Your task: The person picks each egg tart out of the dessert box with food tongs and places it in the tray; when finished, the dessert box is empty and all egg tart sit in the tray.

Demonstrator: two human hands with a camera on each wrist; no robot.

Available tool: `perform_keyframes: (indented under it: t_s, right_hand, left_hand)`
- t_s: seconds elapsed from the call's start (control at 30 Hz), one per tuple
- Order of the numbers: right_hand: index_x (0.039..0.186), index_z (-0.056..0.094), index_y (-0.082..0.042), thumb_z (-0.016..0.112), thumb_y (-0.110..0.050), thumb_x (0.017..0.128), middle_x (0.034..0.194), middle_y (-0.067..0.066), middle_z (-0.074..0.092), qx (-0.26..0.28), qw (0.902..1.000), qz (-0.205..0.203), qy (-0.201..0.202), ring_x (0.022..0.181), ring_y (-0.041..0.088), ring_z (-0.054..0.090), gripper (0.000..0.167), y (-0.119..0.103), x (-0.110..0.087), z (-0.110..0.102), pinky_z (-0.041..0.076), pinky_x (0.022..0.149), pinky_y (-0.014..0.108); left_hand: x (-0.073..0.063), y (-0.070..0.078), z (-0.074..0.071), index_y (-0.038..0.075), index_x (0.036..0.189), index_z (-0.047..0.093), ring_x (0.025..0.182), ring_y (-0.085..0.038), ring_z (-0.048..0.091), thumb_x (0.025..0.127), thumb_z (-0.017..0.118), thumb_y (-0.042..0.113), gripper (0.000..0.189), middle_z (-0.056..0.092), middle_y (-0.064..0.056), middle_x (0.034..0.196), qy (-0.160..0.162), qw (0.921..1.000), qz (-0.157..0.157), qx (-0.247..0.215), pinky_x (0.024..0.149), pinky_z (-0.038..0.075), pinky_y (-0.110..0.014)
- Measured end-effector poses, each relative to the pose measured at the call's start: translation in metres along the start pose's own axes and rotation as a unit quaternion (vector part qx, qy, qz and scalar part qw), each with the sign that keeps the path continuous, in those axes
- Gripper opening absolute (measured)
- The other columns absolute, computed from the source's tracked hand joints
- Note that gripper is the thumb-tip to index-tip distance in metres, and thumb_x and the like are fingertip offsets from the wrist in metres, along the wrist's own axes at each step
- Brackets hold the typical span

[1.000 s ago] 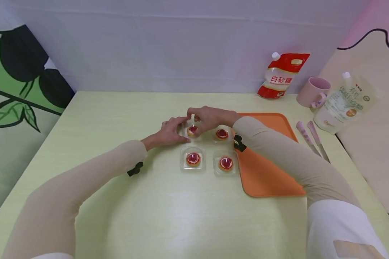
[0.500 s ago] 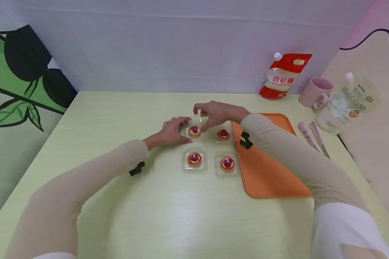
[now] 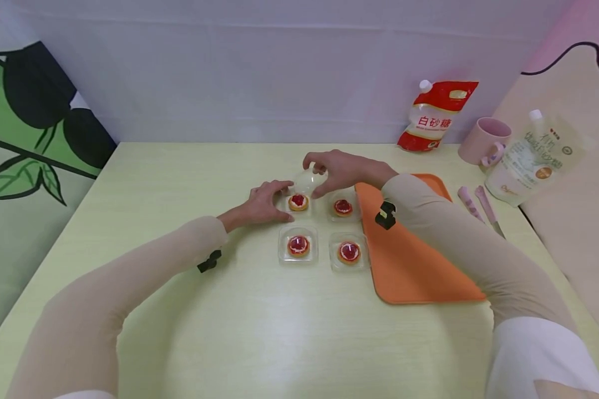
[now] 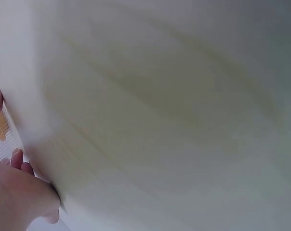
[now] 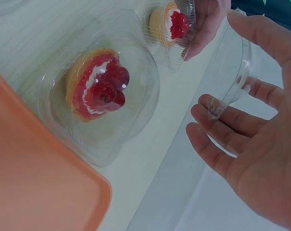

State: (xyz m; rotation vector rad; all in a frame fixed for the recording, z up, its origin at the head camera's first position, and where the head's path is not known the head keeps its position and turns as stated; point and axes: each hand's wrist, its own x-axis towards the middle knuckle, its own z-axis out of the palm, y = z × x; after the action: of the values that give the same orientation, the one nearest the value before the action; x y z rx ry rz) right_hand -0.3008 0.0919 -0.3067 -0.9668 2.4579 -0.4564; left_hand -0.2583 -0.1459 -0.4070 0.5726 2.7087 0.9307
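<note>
My right hand (image 3: 344, 168) pinches a clear plastic lid (image 5: 228, 62) between thumb and fingers, raised and tilted over the far-left tart box. Below it, a small fruit tart (image 3: 298, 203) with red topping sits uncovered in its clear box base (image 5: 190, 17). My left hand (image 3: 264, 204) holds that base from the left side, thumb toward the near edge and fingers toward the far edge. In the left wrist view only part of the left hand (image 4: 20, 195) shows at the edge. To the right stands a lidded tart box (image 5: 140, 113), close under my right wrist.
Two more lidded tart boxes, one left (image 3: 298, 256) and one right (image 3: 349, 261), stand nearer me. An orange tray (image 3: 404, 277) lies right, partly under my right forearm. Beyond are two pink-handled utensils (image 3: 486, 205), a pink mug (image 3: 484, 141), a red sugar pouch (image 3: 431, 119) and a pale pouch (image 3: 526, 160).
My right hand has lifted the lid off the far-left box, moving up and to the right, so the tart is uncovered. The left hand has stayed at the base.
</note>
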Motion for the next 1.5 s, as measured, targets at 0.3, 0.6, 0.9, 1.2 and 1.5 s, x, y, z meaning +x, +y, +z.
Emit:
perform_keyframes:
  t_s: [0.3, 0.6, 0.9, 1.2, 1.5]
  right_hand:
    - [0.139, 0.046, -0.018, 0.077, -0.041, 0.086, 0.14, 0.016, 0.057, 0.026, 0.9996, 0.009, 0.006, 0.131, 0.031, 0.053, 0.066, 0.001, -0.002, 0.0, 0.045, 0.106, 0.05]
    - [0.14, 0.048, -0.016, 0.069, -0.047, 0.09, 0.134, 0.013, 0.062, 0.069, 0.9968, 0.008, 0.038, 0.125, 0.028, 0.058, 0.063, 0.0, -0.003, -0.004, 0.048, 0.103, 0.046]
    - [0.141, 0.048, -0.008, 0.055, -0.04, 0.1, 0.127, 0.019, 0.065, 0.207, 0.9767, -0.014, 0.054, 0.114, 0.036, 0.065, 0.053, -0.001, 0.0, -0.003, 0.052, 0.098, 0.048]
    - [0.136, 0.051, -0.007, 0.045, -0.037, 0.105, 0.121, 0.02, 0.067, 0.326, 0.9429, -0.026, 0.063, 0.114, 0.039, 0.064, 0.044, -0.009, 0.001, -0.001, 0.053, 0.096, 0.042]
    - [0.137, 0.049, -0.005, 0.041, -0.037, 0.106, 0.121, 0.02, 0.067, 0.351, 0.9342, -0.009, 0.062, 0.109, 0.034, 0.067, 0.044, -0.009, 0.003, -0.001, 0.053, 0.097, 0.042]
  left_hand:
    - [-0.002, 0.001, -0.003, 0.016, 0.156, 0.031, 0.132, -0.03, 0.039, 0.077, 0.085, 0.033, 0.097, 0.05, -0.01, 0.139, -0.026, 0.9994, -0.002, -0.022, 0.116, 0.017, -0.057]
    - [-0.006, -0.003, -0.021, 0.018, 0.157, 0.027, 0.143, -0.032, 0.034, 0.081, 0.084, 0.026, 0.095, 0.042, -0.014, 0.151, -0.061, 0.9923, -0.003, -0.108, 0.119, 0.025, -0.054]
    - [0.003, 0.009, -0.037, 0.011, 0.149, 0.041, 0.129, -0.036, 0.049, 0.093, 0.071, 0.019, 0.064, 0.056, -0.021, 0.131, 0.13, 0.984, 0.073, -0.098, 0.105, 0.038, -0.059]
    - [0.01, 0.033, -0.029, 0.004, 0.134, 0.052, 0.094, -0.029, 0.061, 0.097, 0.062, 0.005, 0.039, 0.064, -0.016, 0.097, 0.251, 0.9505, 0.159, -0.091, 0.088, 0.05, -0.049]
    - [0.012, 0.037, -0.026, 0.002, 0.131, 0.055, 0.084, -0.029, 0.062, 0.097, 0.059, 0.003, 0.033, 0.066, -0.018, 0.093, 0.264, 0.9465, 0.17, -0.075, 0.084, 0.052, -0.042]
